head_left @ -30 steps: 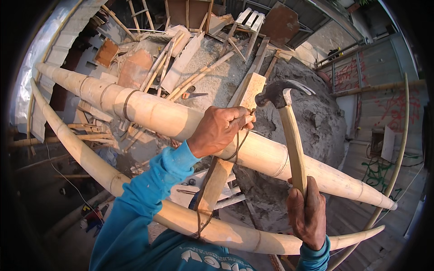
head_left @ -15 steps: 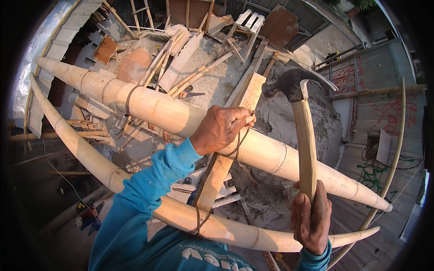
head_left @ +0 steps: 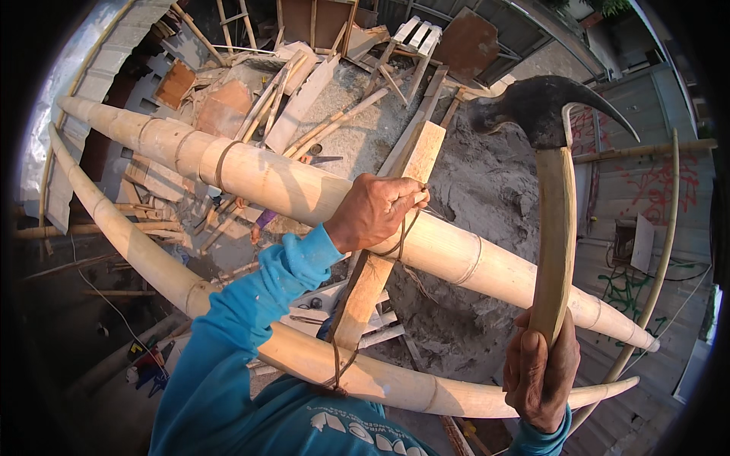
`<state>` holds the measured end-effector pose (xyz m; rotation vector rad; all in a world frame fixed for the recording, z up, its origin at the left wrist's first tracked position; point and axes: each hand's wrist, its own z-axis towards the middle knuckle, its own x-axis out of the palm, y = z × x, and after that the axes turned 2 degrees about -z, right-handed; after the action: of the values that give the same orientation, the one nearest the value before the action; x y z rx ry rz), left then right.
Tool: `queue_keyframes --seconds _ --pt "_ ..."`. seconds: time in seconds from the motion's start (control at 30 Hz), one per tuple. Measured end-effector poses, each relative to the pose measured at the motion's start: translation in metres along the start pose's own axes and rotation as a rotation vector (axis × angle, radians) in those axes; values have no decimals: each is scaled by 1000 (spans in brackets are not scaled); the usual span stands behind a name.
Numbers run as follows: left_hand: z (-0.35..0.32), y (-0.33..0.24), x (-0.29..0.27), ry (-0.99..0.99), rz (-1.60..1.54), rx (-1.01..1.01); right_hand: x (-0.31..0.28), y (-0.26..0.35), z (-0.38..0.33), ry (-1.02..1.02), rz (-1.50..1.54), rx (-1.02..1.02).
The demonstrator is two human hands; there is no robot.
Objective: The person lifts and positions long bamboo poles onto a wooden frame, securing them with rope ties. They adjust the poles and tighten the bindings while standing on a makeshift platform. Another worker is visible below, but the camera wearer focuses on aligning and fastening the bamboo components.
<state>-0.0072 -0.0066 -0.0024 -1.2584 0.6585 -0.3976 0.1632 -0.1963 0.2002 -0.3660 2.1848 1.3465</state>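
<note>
My right hand (head_left: 541, 371) grips the wooden handle of a claw hammer (head_left: 553, 220), whose black head is raised above and to the right of my left hand. My left hand (head_left: 375, 214) rests at the thick bamboo pole (head_left: 296, 190), its thumb and forefinger pinched together beside the wooden batten (head_left: 423, 156). A small dark tip shows at those fingertips, too small to make out. The batten crosses behind the thick pole and runs down to a second bamboo pole (head_left: 388, 384) near my body. Dark cord (head_left: 337, 365) binds the batten at the lower pole, and more is wound under my left hand.
Far below lie scattered boards (head_left: 304, 102), a heap of grey sand (head_left: 487, 190) and a white slatted stand (head_left: 417, 34). Another person's purple sleeve (head_left: 266, 219) shows beneath the thick pole. A thin bamboo upright (head_left: 669, 228) stands by the metal sheet wall (head_left: 646, 129) at right.
The hammer has moved right and its head has risen, appearing larger; my right hand has shifted right with it. My left hand keeps its pinch in nearly the same place. A purple sleeve has appeared below.
</note>
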Motion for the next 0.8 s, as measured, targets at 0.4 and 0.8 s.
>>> queue_keyframes --seconds 0.4,0.8 --pt "-5 -1 0 -34 101 86 10 -10 2 90 -119 -82" --pt "-6 7 0 -45 172 176 18 -16 -1 94 -142 -70"
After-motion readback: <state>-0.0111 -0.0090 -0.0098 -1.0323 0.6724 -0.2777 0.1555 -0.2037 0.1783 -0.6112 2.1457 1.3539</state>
